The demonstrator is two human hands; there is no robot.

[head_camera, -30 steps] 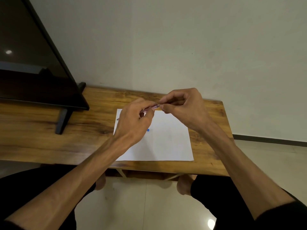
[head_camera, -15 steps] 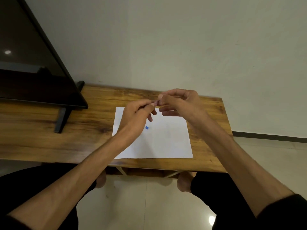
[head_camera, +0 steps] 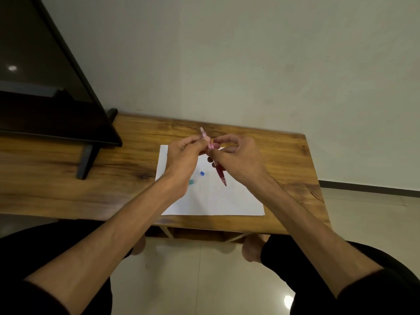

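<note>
— What do our fingers [head_camera: 196, 142] have hold of?
— Our left hand [head_camera: 184, 160] pinches the pink upper end of the pen [head_camera: 220, 172] between curled fingertips and thumb. Our right hand [head_camera: 238, 160] pinches the barrel just below that. The pen hangs tilted, tip down, clear of the paper.
— And below the fingers?
— A blue piece [head_camera: 202, 173] and a teal piece [head_camera: 191, 182] lie apart on the white sheet [head_camera: 216, 201], on the desk [head_camera: 284, 155]. Far left of the fingers stands a dark screen [head_camera: 45, 98].
— How far along are we?
— We judge those two bits are off the pen already. The barrel looks whole, so working it apart, or refitting the bits, is left; which, we cannot tell.
</note>
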